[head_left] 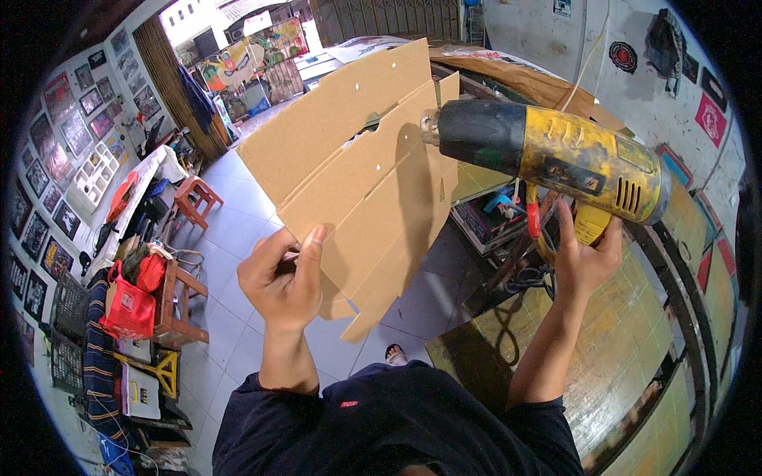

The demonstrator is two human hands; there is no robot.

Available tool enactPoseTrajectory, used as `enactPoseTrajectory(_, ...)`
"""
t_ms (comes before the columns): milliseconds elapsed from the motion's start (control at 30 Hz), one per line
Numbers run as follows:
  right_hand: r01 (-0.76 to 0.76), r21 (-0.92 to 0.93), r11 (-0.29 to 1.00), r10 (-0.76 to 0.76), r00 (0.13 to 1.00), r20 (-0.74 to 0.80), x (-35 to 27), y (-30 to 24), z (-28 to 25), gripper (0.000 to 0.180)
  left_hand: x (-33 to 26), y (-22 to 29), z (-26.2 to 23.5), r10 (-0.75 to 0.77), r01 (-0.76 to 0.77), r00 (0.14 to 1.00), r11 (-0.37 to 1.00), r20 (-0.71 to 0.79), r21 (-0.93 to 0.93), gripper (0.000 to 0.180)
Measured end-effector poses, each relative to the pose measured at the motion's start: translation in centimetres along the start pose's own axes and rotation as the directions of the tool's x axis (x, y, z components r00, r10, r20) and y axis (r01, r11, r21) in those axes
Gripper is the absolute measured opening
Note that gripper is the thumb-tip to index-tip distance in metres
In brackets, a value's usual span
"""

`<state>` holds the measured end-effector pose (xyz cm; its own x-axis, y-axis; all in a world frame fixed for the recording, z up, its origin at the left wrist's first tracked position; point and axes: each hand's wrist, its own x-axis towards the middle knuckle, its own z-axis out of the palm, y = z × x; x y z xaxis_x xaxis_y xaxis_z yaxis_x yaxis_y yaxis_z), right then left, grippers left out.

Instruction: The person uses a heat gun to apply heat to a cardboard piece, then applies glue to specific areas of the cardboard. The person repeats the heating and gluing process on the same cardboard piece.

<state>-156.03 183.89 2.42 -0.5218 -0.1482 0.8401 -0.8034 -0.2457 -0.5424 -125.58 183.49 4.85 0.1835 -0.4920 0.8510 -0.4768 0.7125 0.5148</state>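
Observation:
My left hand pinches the lower left edge of a flat brown cardboard sheet, thumb in front. The sheet stands tilted in the air, with fold lines, small holes and a notch in its middle. In my right hand is a yellow and black heat gun, gripped by its handle. Its metal nozzle points left, close to the right part of the cardboard. A dark shadow of the gun falls across the sheet. Whether the nozzle touches the cardboard I cannot tell.
To my right are long greenish boards on a dark metal frame. A red stool and a wooden stool beside a red bag stand at left. A cable hangs under the gun. Pale tiles cover the floor.

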Motion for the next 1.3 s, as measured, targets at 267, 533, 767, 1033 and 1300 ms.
enactPoseTrajectory(267, 0.081, -0.093, 0.992, -0.078, 0.996, 0.035, 0.3, -0.4, -0.4, 0.042, 0.1, 0.4, 0.4, -0.038, 0.037, 0.998, 0.999, -0.046, -0.023, 0.011)
enactPoseTrajectory(533, 0.111, -0.109, 0.988, -0.096, 0.986, 0.135, -0.1, -0.7, -0.3, 0.041, -0.2, -0.6, -0.3, -0.058, 0.057, 0.998, 0.998, 0.026, 0.02, 0.006)
enactPoseTrajectory(767, -0.239, 0.216, 0.947, 0.222, 0.97, 0.098, -0.7, 0.4, 1.1, 0.04, -1.3, -2.1, -1.2, -0.154, 0.157, 0.987, 0.986, -0.048, 0.061, 0.009)
enactPoseTrajectory(1033, -0.644, 0.71, 0.285, 0.676, 0.66, 0.327, 1.2, 4.9, -1.8, 0.022, -2.2, -5.4, -3.1, -0.268, 0.268, 0.963, 0.963, -0.009, 0.039, 0.008)
enactPoseTrajectory(1300, -0.32, 0.947, -0.007, 0.683, 0.691, 0.238, 3.6, 8.3, -9.6, 0.022, -2.8, -7.5, -3.1, -0.332, 0.326, 0.943, 0.93, -0.007, -0.171, 0.007)
